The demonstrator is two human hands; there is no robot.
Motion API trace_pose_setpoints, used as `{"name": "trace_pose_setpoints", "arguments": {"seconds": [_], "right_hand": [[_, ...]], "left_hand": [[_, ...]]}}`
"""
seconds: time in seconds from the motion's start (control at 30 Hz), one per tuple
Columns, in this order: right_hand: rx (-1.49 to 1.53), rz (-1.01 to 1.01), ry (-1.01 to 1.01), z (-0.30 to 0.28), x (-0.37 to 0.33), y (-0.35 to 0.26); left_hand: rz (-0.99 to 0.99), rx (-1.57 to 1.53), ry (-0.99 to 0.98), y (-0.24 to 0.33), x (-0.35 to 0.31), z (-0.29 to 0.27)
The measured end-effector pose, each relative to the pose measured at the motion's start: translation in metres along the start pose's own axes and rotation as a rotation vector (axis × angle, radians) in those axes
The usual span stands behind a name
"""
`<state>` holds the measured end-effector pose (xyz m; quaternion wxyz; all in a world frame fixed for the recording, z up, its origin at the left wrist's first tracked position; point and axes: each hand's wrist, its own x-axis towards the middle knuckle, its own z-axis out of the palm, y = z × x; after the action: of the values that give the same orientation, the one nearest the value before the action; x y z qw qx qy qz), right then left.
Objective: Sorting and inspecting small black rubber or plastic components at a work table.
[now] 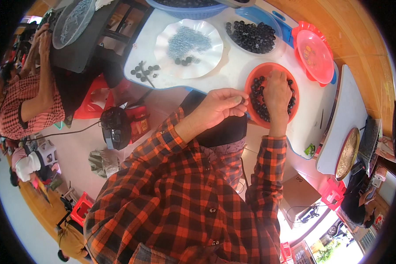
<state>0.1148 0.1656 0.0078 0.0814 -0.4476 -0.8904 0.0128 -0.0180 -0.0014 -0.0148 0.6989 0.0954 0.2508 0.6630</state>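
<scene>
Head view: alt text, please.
A person's right hand reaches into an orange-red bowl of small black round pieces, while the left hand pinches a small dark piece. On the white table, farther left, a scalloped white plate holds pale bluish bits.

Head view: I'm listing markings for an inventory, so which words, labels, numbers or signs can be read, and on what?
Cardboard box: short dark lettering, legible, but I don't copy out printed words.
Pink dish: yellowish marks, too blurred to read.
Anything else is too small or blurred.

Daylight glare at lower right, brightly lit tabletop (306,125), fisheye-bent edges, black corners.
</scene>
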Motion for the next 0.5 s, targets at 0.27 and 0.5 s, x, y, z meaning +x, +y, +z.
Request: {"name": "trace_pose_setpoints", "arguments": {"seconds": [0.27, 0.5], "right_hand": [[0.929, 0.288, -0.001, -0.032, -0.037, -0.003], [1.537, 0.426, -0.031, -0.035, -0.076, -0.010]], "left_hand": [[0.007, -0.019, 0.017, 0.000, -0.002, 0.005], [-0.021, -0.055, -0.007, 0.001, 0.000, 0.017]]}}
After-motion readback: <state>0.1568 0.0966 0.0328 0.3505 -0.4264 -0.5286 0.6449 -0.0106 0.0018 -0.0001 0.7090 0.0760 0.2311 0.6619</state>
